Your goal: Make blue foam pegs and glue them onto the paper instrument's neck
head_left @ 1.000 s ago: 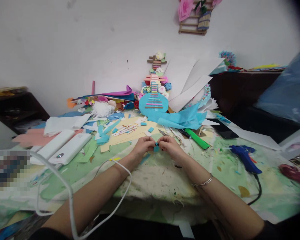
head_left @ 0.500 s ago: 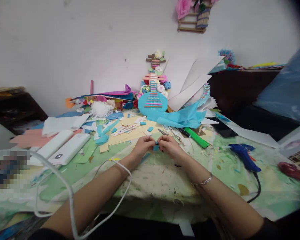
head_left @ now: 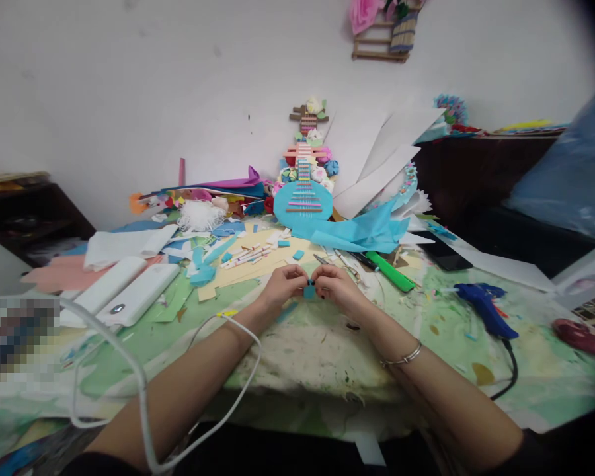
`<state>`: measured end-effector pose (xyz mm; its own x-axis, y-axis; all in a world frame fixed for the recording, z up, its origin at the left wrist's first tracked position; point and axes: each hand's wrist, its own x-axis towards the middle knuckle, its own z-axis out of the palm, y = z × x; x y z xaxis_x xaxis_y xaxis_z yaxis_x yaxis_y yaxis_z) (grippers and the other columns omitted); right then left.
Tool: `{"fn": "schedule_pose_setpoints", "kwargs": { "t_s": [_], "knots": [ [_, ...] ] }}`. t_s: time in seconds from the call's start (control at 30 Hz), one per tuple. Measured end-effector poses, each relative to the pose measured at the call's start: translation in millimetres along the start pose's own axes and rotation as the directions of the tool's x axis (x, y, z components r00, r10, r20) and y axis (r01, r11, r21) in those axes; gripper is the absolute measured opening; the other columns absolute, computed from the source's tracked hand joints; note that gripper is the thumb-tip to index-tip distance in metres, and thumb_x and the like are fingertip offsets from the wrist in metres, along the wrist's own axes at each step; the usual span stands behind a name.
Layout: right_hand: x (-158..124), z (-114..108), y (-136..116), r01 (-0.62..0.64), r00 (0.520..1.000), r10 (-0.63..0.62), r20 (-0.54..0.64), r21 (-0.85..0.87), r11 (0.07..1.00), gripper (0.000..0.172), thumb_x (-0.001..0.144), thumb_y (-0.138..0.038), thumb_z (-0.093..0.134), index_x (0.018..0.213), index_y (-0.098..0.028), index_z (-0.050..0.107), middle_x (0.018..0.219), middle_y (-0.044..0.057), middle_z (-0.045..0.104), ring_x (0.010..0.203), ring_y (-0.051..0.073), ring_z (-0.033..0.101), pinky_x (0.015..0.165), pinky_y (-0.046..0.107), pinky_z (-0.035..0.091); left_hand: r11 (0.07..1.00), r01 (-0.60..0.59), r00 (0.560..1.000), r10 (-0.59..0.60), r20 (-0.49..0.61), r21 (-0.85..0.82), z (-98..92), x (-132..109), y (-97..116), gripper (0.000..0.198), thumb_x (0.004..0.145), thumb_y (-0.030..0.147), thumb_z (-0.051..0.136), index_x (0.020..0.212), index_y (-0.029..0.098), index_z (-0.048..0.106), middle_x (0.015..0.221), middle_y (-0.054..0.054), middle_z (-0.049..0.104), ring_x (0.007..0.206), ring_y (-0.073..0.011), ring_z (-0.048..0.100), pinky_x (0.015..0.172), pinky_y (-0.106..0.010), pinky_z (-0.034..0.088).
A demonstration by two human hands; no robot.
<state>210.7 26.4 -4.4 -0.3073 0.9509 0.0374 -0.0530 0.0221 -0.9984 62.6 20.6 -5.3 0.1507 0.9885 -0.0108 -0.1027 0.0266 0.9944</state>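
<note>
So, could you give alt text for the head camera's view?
A left hand and a right hand pinch a small blue piece, apparently paper, over a stained green-and-white tablecloth. Behind stands a flower-trimmed blue oval model instrument; a blue plastic glue gun lies to the right.

Soft, muted light greyed the wall (head_left: pixel 178 79). Black vignetting cut the right corners — pixelation blotted the left edge.

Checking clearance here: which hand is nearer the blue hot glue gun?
Right. The right hand is left of the blue hot glue gun, well apart from it; the left hand is farther left.
</note>
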Motion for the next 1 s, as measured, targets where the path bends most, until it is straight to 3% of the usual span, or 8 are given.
{"fn": "schedule_pose_setpoints", "kwargs": {
  "t_s": [0.17, 0.37, 0.57, 0.77, 1.0],
  "knots": [
    [2, -2, 2, 0.024, 1.000, -0.024, -0.015, 0.009, 1.000, 0.009, 0.054, -0.017, 0.051, 0.062, -0.018, 0.056, 0.050, -0.004, 0.050, 0.045, 0.009, 0.042, 0.045, 0.022, 0.030, 0.994, -0.068, 0.995, 0.061, 0.077, 0.091, -9.4, 2, 2, 0.015, 0.057, 0.017, 0.072, 0.066, 0.013, 0.061, 0.062, 0.000, 0.061, 0.058, -0.0115, 0.058, 0.058, -0.023, 0.045],
    [5, -7, 4, 0.076, 0.997, -0.076, 0.005, -0.015, 0.997, 0.008, 0.056, -0.016, 0.052, 0.062, -0.017, 0.057, 0.051, -0.004, 0.052, 0.045, 0.009, 0.044, 0.046, 0.022, 0.034, 0.870, -0.333, 0.936, 0.258, 0.239, 0.363, -24.1, 7, 3, 0.014, 0.070, 0.026, 0.068, 0.075, 0.013, 0.067, 0.073, -0.004, 0.065, 0.068, -0.0137, 0.059, 0.066, -0.024, 0.046],
    [7, -10, 4, 0.154, 0.986, -0.149, 0.077, -0.065, 0.986, 0.008, 0.058, -0.020, 0.060, 0.066, -0.017, 0.058, 0.056, -0.004, 0.056, 0.049, 0.009, 0.050, 0.049, 0.023, 0.040, 0.836, -0.376, 0.924, 0.305, 0.231, 0.400, -27.0, 10, 3, 0.012, 0.069, 0.024, 0.069, 0.073, 0.013, 0.068, 0.070, -0.003, 0.066, 0.067, -0.0144, 0.059, 0.067, -0.026, 0.047],
    [12, -15, 9, 0.251, 0.963, -0.234, 0.134, -0.123, 0.960, 0.011, 0.064, -0.025, 0.062, 0.069, -0.018, 0.056, 0.061, -0.003, 0.056, 0.053, 0.010, 0.052, 0.053, 0.025, 0.044, 0.869, -0.353, 0.933, 0.302, 0.195, 0.347, -25.3, 9, -7, 0.014, 0.067, 0.024, 0.071, 0.074, 0.014, 0.067, 0.071, -0.003, 0.064, 0.064, -0.0134, 0.058, 0.061, -0.024, 0.047],
    [14, -18, 16, 0.369, 0.928, -0.340, 0.153, -0.250, 0.895, 0.002, 0.070, -0.016, 0.053, 0.070, -0.018, 0.053, 0.061, -0.003, 0.054, 0.055, 0.011, 0.052, 0.053, 0.026, 0.043, 0.839, -0.403, 0.911, 0.331, 0.247, 0.365, -27.7, 14, -14, 0.018, 0.069, 0.028, 0.070, 0.078, 0.013, 0.066, 0.074, -0.004, 0.065, 0.069, -0.0138, 0.058, 0.063, -0.023, 0.047]
  ]
}}
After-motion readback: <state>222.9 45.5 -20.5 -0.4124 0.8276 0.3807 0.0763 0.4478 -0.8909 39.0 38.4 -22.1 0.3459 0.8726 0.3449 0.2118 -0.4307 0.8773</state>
